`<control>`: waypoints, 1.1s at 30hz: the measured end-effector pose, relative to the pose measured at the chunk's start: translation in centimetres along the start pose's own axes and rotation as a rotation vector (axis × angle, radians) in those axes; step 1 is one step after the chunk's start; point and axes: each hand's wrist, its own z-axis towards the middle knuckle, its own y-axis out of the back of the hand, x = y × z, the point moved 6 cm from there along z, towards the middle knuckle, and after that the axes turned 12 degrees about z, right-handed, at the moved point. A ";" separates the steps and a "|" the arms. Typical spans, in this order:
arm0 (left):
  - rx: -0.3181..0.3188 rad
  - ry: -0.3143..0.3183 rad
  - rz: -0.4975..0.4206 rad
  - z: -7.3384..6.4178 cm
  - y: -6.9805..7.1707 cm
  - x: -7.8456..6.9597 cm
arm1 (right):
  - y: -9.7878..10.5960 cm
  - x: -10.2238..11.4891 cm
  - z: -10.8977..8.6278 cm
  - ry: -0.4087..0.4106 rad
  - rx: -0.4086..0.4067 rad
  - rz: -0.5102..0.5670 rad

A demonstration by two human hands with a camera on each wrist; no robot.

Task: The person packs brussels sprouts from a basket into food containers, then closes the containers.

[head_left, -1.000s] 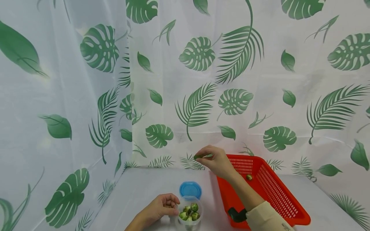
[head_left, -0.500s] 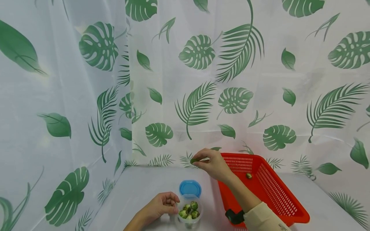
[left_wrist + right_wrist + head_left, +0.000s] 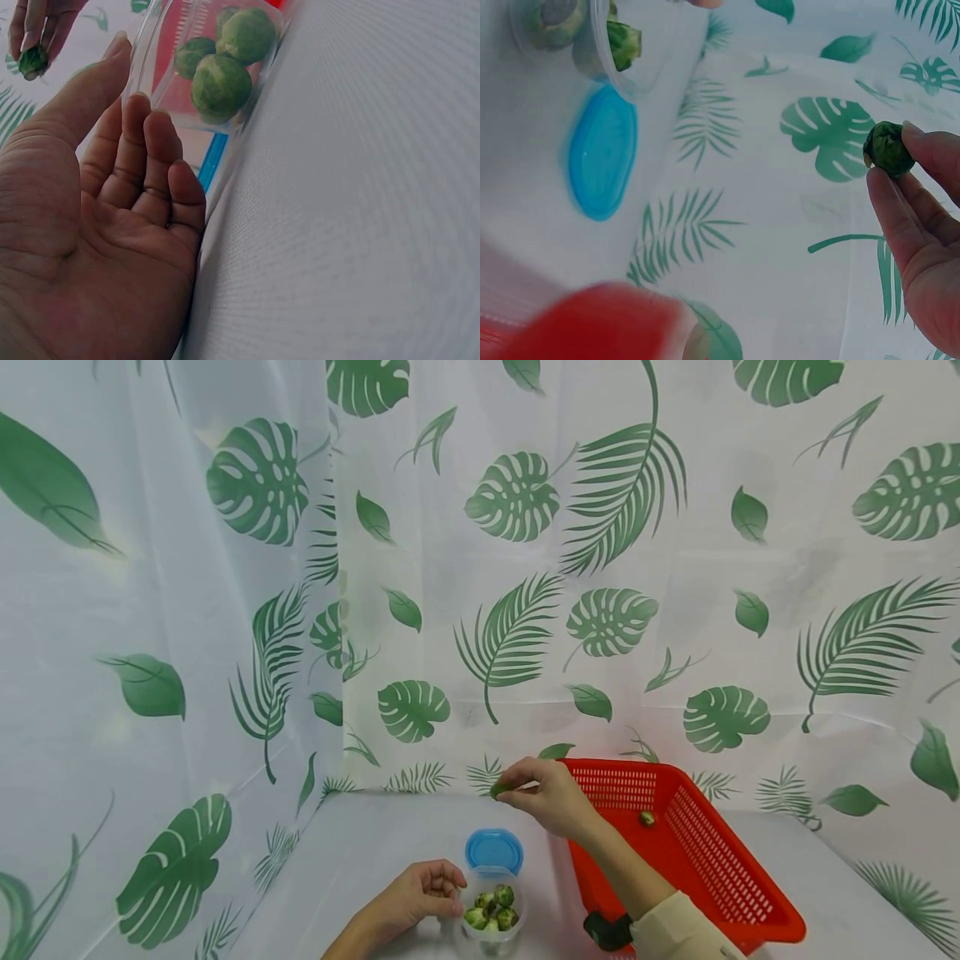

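Note:
In my right hand (image 3: 551, 797) I pinch a green Brussels sprout (image 3: 889, 150) between thumb and fingertips, raised above the table beyond the tub. My left hand (image 3: 420, 897) rests on the table at the left side of a clear plastic tub (image 3: 521, 897). Its loosely bent fingers and thumb are at the tub's wall, seeming to touch it lightly. Several Brussels sprouts (image 3: 221, 86) lie inside the tub, which stands upright. Just behind it, a blue lid (image 3: 493, 852) lies flat on the table.
On the right stands a red perforated basket (image 3: 697, 860), under my right forearm. One Brussels sprout (image 3: 647, 818) lies in it near the back. A leaf-patterned sheet (image 3: 525, 652) hangs behind and at the left of the white table (image 3: 330, 860).
My right hand has moved slightly left and down with the Brussels sprout. My left hand and the tub have stayed in place.

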 end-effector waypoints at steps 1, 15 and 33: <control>-0.001 -0.003 0.002 0.0 0.0 -0.1 | 0.0 0.0 0.0 -0.002 0.004 0.000; -0.027 0.017 0.006 0.1 0.2 0.0 | -1.2 -1.1 -0.3 -0.037 0.124 0.033; -0.027 0.021 0.010 0.1 0.1 0.1 | -2.5 -2.2 -0.8 -0.091 0.255 -0.073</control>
